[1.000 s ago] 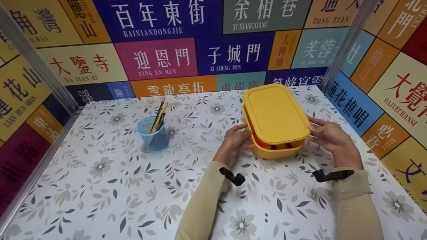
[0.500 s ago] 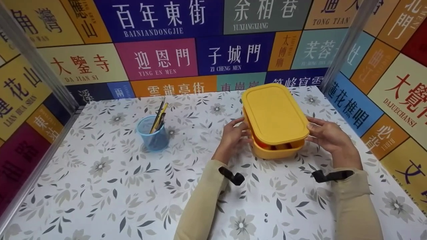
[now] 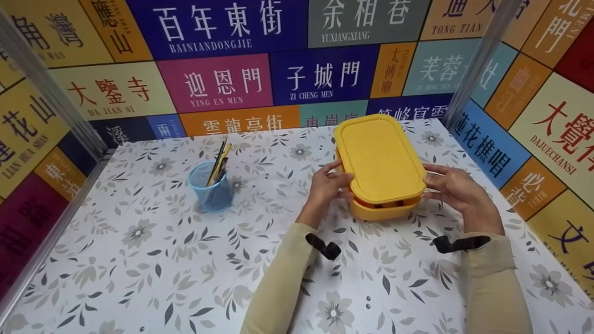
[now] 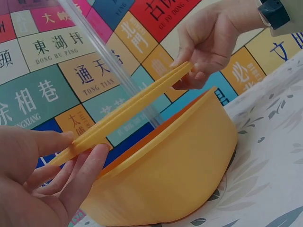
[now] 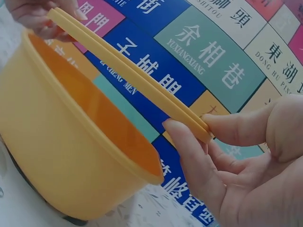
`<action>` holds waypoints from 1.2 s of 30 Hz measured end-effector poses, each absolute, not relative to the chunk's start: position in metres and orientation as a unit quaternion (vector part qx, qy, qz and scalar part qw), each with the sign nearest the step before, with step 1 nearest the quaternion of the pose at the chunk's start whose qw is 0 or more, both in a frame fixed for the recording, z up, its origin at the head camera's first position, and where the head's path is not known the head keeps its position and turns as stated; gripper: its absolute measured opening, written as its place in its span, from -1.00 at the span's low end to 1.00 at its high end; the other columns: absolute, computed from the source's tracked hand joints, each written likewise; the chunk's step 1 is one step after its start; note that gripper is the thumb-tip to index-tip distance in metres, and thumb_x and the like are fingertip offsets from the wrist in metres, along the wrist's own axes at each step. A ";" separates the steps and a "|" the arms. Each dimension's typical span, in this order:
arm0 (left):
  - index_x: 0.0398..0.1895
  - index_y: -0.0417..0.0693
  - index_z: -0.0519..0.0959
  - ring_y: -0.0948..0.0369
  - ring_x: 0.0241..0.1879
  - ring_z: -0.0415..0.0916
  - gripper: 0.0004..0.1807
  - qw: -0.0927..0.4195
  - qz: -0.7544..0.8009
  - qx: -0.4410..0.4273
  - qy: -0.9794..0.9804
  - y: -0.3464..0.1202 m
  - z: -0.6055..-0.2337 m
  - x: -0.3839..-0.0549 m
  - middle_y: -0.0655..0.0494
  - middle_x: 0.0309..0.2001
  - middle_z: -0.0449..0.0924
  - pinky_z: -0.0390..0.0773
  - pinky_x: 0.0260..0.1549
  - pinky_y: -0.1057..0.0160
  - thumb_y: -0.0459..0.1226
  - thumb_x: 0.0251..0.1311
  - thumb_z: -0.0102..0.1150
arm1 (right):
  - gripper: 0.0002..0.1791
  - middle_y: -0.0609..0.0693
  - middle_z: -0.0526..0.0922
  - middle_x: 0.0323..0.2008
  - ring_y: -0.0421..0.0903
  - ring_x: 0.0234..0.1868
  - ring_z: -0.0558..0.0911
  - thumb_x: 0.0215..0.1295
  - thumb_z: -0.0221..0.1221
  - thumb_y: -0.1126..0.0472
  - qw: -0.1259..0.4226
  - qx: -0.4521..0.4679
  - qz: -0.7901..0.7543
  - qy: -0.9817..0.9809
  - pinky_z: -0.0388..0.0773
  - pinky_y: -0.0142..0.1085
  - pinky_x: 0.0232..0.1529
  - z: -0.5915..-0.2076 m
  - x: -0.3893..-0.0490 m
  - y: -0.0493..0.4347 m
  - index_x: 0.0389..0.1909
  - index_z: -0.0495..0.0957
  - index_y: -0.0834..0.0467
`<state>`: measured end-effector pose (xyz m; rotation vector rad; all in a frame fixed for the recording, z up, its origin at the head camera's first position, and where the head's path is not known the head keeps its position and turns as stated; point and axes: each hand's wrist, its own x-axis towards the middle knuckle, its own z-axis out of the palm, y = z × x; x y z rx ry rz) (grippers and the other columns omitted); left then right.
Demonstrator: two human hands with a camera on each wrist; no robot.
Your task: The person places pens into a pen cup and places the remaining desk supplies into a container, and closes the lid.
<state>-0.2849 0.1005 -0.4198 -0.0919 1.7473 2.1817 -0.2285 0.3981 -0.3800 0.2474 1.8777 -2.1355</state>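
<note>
A yellow rectangular lid (image 3: 380,157) hovers just over a matching yellow container (image 3: 385,212), with a gap between them all along the near side. My left hand (image 3: 327,188) pinches the lid's left edge between thumb and fingers. On the opposite edge, my right hand (image 3: 457,192) pinches the lid the same way. In the left wrist view the lid (image 4: 128,111) is tilted above the rim of the container (image 4: 165,165). The right wrist view shows the container's orange inner wall (image 5: 99,109); its contents are mostly hidden beneath the lid.
A blue mesh pen cup (image 3: 211,192) with several pens or tools (image 3: 219,162) in it stands to the left. The table (image 3: 153,269) wears a white floral cover. Panels with printed lettering (image 3: 320,76) wall the back and sides.
My left thumb has come onto the lid's top edge, where before the hand was at the side. The lid's near edge sits slightly lower, and less of the inside shows.
</note>
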 end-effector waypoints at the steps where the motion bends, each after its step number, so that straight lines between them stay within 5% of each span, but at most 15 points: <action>1: 0.38 0.04 0.42 0.13 -0.27 0.73 -0.36 0.170 0.765 -0.034 0.620 0.101 -0.420 -0.285 0.03 -0.12 0.71 0.78 -0.30 0.12 -0.34 0.21 0.35 | -0.15 -0.19 0.73 -0.17 -0.19 -0.19 0.72 0.41 0.15 0.33 0.143 0.086 -0.729 0.664 0.74 -0.34 -0.14 -0.379 -0.229 0.398 0.59 -0.09 0.24; 6: 0.37 0.01 0.42 0.09 -0.26 0.73 -0.36 0.174 0.758 -0.030 0.628 0.100 -0.419 -0.284 0.02 -0.14 0.70 0.72 -0.05 -0.10 -0.40 0.20 0.33 | -0.13 -0.27 0.71 -0.17 -0.24 -0.18 0.71 0.39 0.22 0.23 0.137 0.094 -0.691 0.703 0.73 -0.36 -0.12 -0.377 -0.229 0.397 0.59 -0.03 0.18; 10: 0.36 -0.03 0.43 0.07 -0.27 0.73 -0.38 0.181 0.757 -0.025 0.627 0.101 -0.419 -0.282 0.00 -0.15 0.70 0.70 -0.05 -0.13 -0.42 0.21 0.31 | -0.12 -0.31 0.62 -0.11 -0.32 -0.15 0.67 0.36 0.26 0.07 0.111 0.111 -0.639 0.753 0.71 -0.40 -0.08 -0.378 -0.231 0.391 0.58 0.04 0.12; 17: 0.35 -0.05 0.44 0.04 -0.25 0.70 -0.38 0.176 0.745 -0.021 0.643 0.100 -0.419 -0.279 -0.01 -0.16 0.69 0.70 -0.05 -0.14 -0.41 0.18 0.33 | -0.17 -0.06 0.46 0.20 -0.35 -0.12 0.59 0.34 0.26 -0.11 0.069 0.142 -0.538 0.828 0.68 -0.44 -0.08 -0.382 -0.234 0.379 0.53 0.19 0.07; 25: 0.36 -0.09 0.43 -0.07 -0.14 0.70 -0.36 0.182 0.744 -0.030 0.642 0.100 -0.417 -0.278 -0.06 -0.11 0.64 0.65 0.04 -0.19 -0.41 0.17 0.32 | -0.22 0.14 0.38 0.40 -0.26 -0.07 0.56 0.36 0.21 -0.17 0.059 0.148 -0.498 0.852 0.65 -0.47 -0.15 -0.385 -0.236 0.379 0.50 0.26 0.07; 36: 0.36 -0.10 0.43 0.06 -0.20 0.72 -0.37 0.185 0.729 -0.048 0.658 0.100 -0.420 -0.279 -0.09 -0.11 0.66 0.69 0.02 -0.11 -0.38 0.17 0.31 | -0.28 0.16 0.44 0.34 -0.19 -0.04 0.54 0.39 0.19 -0.10 0.063 0.153 -0.484 0.859 0.64 -0.46 -0.16 -0.392 -0.240 0.376 0.47 0.30 0.11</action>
